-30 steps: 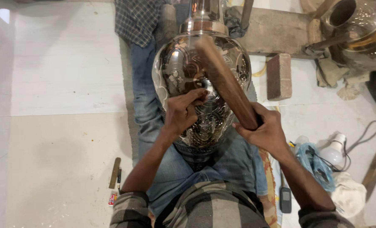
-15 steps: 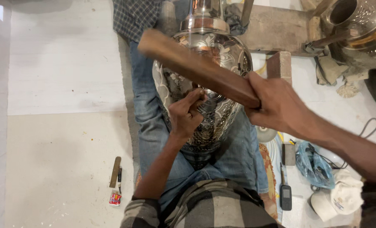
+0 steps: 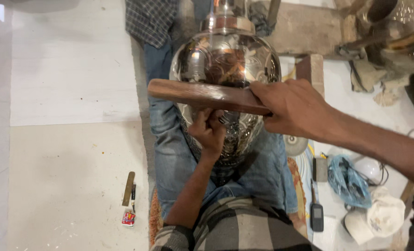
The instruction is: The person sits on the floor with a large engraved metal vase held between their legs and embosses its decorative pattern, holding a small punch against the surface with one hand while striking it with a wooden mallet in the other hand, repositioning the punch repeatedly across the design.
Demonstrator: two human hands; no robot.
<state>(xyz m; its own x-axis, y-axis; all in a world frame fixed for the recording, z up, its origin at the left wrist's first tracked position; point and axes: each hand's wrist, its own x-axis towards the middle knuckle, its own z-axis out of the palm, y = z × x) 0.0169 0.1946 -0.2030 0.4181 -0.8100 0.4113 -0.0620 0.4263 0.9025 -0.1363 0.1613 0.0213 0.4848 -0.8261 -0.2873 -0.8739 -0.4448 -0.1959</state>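
Note:
A large shiny embossed metal pot (image 3: 225, 60) lies on my lap, its neck pointing away from me. My left hand (image 3: 210, 131) presses a small metal punch against the pot's lower belly, fingers closed round it. My right hand (image 3: 294, 110) grips a flat brown wooden bat (image 3: 202, 94) by one end. The bat lies crosswise over the pot, just above my left hand. My blue-jeaned legs (image 3: 170, 153) stretch out under the pot.
On the floor to the left lie a small wooden stick and a pen (image 3: 129, 188). To the right are a dark phone (image 3: 317, 216), a blue plastic bag (image 3: 349, 179), a white cap (image 3: 383, 216), a wooden block (image 3: 311, 69) and another metal vessel (image 3: 402, 23).
The wooden bat has swung from pointing up and away to lying level across the pot, and my right arm has moved out to the right. My left hand stays on the pot.

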